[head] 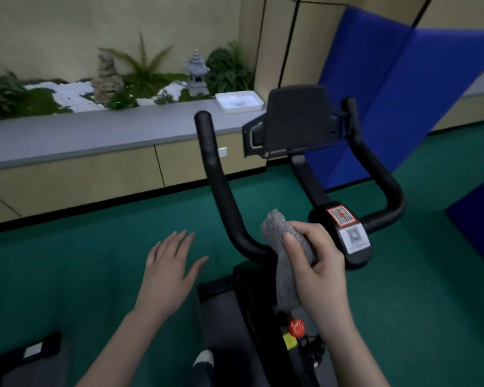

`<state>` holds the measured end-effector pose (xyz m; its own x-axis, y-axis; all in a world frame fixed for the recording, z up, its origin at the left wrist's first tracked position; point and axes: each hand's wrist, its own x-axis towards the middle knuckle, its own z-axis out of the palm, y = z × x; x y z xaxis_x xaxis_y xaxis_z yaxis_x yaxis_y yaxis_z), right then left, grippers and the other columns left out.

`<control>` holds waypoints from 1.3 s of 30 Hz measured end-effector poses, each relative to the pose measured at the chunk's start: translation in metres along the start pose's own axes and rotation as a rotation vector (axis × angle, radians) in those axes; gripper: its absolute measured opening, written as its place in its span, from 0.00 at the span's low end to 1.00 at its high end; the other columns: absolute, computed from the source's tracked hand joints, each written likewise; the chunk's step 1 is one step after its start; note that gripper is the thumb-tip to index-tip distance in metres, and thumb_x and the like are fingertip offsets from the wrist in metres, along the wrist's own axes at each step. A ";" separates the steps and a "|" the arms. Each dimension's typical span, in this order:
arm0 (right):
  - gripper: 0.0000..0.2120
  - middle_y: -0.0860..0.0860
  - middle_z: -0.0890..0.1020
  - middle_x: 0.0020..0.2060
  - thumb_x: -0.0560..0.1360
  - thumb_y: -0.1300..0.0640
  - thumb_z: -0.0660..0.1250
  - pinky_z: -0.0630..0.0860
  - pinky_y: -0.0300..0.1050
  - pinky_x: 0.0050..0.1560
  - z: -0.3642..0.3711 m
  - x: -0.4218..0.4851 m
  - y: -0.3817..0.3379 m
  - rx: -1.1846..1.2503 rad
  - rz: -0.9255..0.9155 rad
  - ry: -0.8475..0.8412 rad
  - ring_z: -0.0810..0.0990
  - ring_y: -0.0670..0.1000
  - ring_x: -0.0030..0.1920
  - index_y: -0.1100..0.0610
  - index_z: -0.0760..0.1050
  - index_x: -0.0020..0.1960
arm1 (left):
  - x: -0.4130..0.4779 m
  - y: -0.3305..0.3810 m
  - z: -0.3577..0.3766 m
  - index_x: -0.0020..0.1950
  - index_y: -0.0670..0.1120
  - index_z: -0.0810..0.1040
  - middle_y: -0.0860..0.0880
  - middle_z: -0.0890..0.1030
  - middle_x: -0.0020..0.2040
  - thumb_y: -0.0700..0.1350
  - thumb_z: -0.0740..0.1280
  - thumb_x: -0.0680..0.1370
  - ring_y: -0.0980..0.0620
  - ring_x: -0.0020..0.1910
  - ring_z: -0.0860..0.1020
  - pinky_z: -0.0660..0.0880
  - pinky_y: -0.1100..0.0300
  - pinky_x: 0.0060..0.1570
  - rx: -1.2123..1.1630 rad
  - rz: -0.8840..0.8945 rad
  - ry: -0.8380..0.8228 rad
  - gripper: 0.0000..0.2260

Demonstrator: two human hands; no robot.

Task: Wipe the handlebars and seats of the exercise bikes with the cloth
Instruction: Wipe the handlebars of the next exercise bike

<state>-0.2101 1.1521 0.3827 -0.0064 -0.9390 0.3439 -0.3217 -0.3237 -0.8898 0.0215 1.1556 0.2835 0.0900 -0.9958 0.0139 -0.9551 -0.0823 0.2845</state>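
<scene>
Right hand [319, 263] grips the grey cloth [277, 233] against the near bend of the handlebar [221, 177]. Left hand [168, 269] hovers flat, fingers spread, holding nothing. Wiping judged just begun; far grips and seats outstanding.

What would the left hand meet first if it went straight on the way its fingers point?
Probably the left handlebar arm: the open left hand points forward and slightly right towards it. Depth is unclear, so it might pass beside it.
</scene>
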 end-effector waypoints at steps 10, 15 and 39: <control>0.05 0.45 0.81 0.47 0.78 0.56 0.65 0.74 0.37 0.51 0.066 0.089 -0.012 -0.091 -0.060 -0.040 0.79 0.43 0.51 0.53 0.78 0.52 | 0.083 -0.017 -0.035 0.76 0.49 0.60 0.52 0.62 0.76 0.66 0.44 0.75 0.52 0.75 0.57 0.51 0.55 0.74 -0.197 0.024 0.124 0.35; 0.05 0.42 0.81 0.45 0.78 0.58 0.64 0.71 0.30 0.46 0.099 0.132 -0.017 -0.164 -0.145 0.015 0.78 0.38 0.48 0.54 0.77 0.52 | 0.129 -0.013 -0.057 0.76 0.48 0.61 0.50 0.65 0.74 0.63 0.47 0.77 0.51 0.74 0.60 0.55 0.54 0.73 -0.321 0.111 0.213 0.32; 0.09 0.54 0.83 0.46 0.78 0.58 0.63 0.73 0.44 0.48 0.141 0.249 -0.039 -0.676 -0.242 -0.306 0.80 0.56 0.51 0.59 0.79 0.54 | 0.183 0.024 -0.085 0.59 0.43 0.76 0.38 0.80 0.52 0.33 0.68 0.75 0.49 0.48 0.78 0.75 0.58 0.55 -1.609 -0.124 0.194 0.14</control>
<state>-0.0652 0.9143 0.4609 0.3674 -0.8733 0.3201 -0.7888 -0.4749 -0.3902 0.0389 0.9750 0.3745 0.2910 -0.9567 -0.0060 0.3151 0.0899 0.9448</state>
